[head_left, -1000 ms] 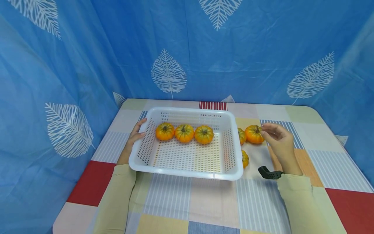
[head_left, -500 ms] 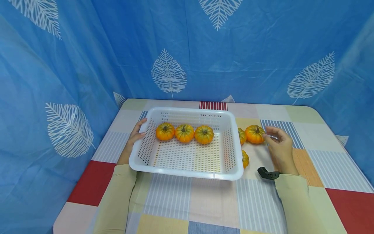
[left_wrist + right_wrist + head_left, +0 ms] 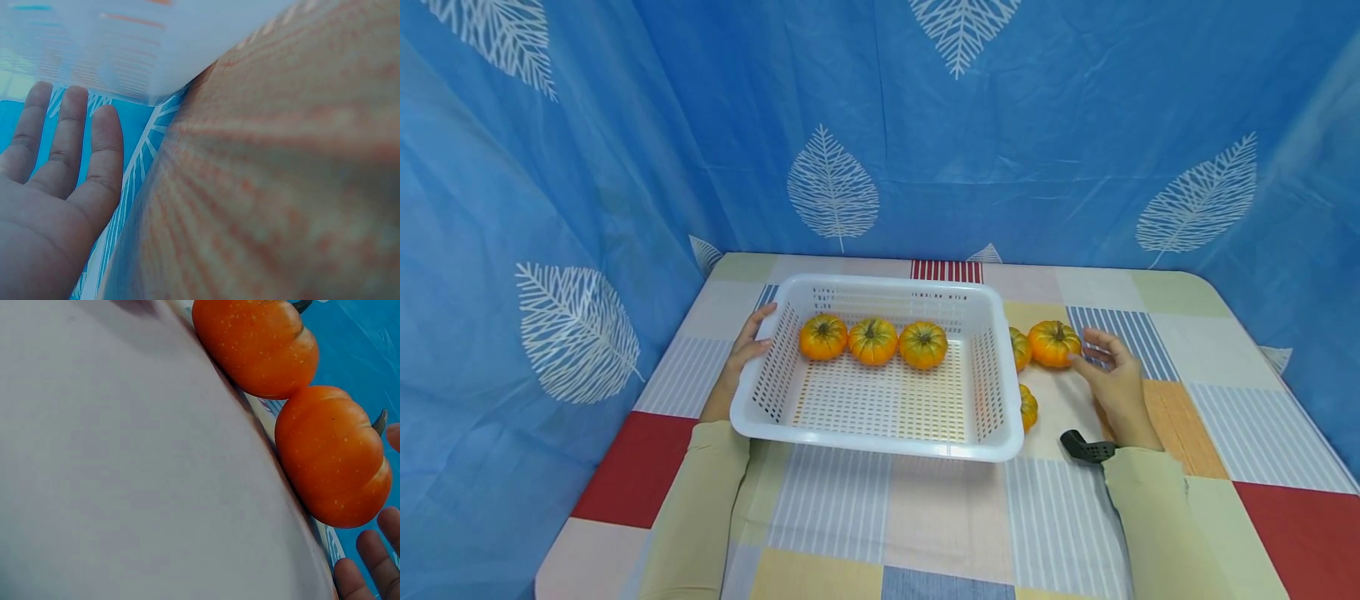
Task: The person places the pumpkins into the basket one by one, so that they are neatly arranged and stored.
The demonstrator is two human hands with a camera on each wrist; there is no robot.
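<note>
My left hand lies against the left end of a white plastic basket, touching its wall. In the left wrist view its fingers are fairly straight beside the basket's wall. Three small orange pumpkins stand in a row inside the basket. My right hand is just right of another pumpkin on the table, fingers loosely bent, holding nothing. In the right wrist view, its fingertips are near that pumpkin; contact is unclear. Two more pumpkins are partly hidden by the basket's right end.
A patchwork-patterned cloth covers the table. A blue curtain with white leaf prints hangs behind and along the sides. A black wrist device sits at my right wrist.
My right hand has drawn back slightly from the rightmost pumpkin, and its fingers have parted from the stem. My left hand, the basket and the pumpkins have stayed in place.
</note>
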